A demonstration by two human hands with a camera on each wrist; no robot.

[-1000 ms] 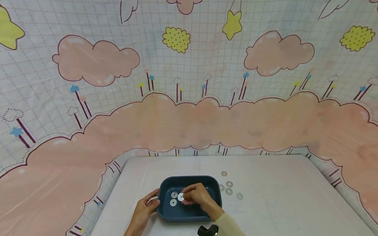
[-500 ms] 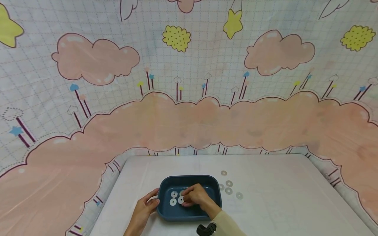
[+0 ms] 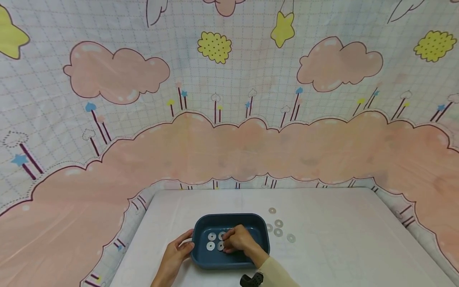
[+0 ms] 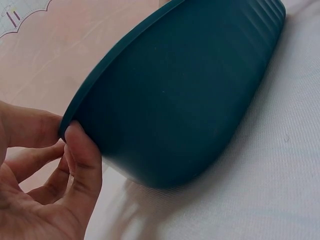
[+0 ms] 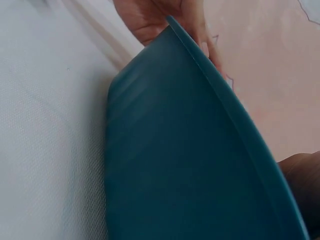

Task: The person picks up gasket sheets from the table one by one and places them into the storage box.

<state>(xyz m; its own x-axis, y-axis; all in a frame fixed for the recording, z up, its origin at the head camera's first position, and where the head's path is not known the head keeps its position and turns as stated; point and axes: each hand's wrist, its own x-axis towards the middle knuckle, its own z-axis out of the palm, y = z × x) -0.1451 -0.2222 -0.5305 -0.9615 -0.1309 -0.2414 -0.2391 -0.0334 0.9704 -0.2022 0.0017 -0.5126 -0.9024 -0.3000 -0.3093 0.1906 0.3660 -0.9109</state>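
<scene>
A dark blue rectangular tray stands on the white table. My left hand grips its left end, thumb outside and fingers at the rim, as the left wrist view shows. Inside the tray, several flat silver washers lie in two short rows: one upper left, one washer lower left, and two on the right partly behind my fingers. My right hand reaches into the tray with curled fingers and holds the right edge of the lower right washer. The tray wall hides these fingers from the right wrist view.
Several loose washers lie on the table just right of the tray, one of them close against its rim. White cloth covers the table. A printed curtain with clouds hangs behind it.
The washer in my right hand has moved slightly down towards the near side and now lines up with the lower left washer. The upper right washer has come into view. My left hand stays put.
</scene>
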